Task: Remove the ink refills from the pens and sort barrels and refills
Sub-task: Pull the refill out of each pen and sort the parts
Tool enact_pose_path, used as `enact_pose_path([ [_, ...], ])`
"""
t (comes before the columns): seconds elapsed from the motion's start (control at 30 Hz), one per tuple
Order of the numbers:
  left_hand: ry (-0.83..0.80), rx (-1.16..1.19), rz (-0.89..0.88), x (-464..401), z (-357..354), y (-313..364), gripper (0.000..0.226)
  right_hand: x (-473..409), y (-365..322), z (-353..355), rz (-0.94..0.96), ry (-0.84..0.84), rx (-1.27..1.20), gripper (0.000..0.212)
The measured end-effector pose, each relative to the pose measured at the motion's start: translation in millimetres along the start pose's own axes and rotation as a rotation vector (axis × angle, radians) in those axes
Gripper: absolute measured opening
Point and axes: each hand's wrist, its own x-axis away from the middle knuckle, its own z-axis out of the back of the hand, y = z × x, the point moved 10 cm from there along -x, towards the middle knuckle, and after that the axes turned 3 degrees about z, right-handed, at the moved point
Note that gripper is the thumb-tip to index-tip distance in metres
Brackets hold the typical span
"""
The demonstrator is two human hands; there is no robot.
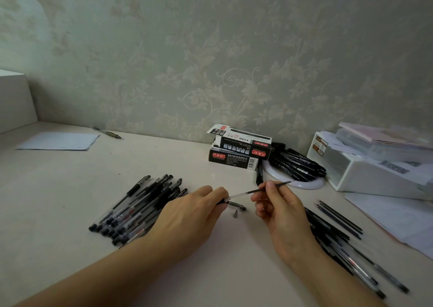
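My left hand [194,215] grips a pen barrel [225,201] at mid-table; most of the barrel is hidden under the fingers. My right hand [281,210] pinches a thin ink refill [248,192] that sticks partly out of the barrel, its tip pointing right and away. A small grey tip cone [235,213] and a black pen cap [237,205] lie on the table just below the hands. A pile of several whole pens [138,208] lies left of my left hand. Loose refills [339,217] and barrels [356,262] lie to the right of my right hand.
Two stacked pen boxes [239,152] stand near the wall. Beside them a white round plate [311,184] holds several black markers [297,163]. A white storage box [375,173] and papers [386,220] fill the right side. A paper sheet [58,141] and a pen [107,132] lie far left.
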Motion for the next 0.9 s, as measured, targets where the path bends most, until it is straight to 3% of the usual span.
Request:
enact_pose_path([
  [0.23, 0.013, 0.009, -0.019, 0.0, 0.0, 2.8, 0.024, 1.2, 1.1, -5.0, -0.003, -0.063, 0.046, 0.022],
  [0.43, 0.062, 0.067, -0.004, -1.6, 4.0, 4.7, 0.021, 15.8, -0.9, -39.7, 0.115, -0.304, 0.514, 0.023],
  [0.6, 0.109, 0.077, 0.033, -0.9, 12.4, -2.0, 0.018, 15.3, -19.6, -29.0, 0.316, -0.162, 0.747, 0.018],
  [0.9, 0.043, 0.057, -0.007, -0.8, 0.7, 2.3, 0.029, 13.9, -10.1, -37.6, 0.389, -0.255, 1.046, 0.009],
])
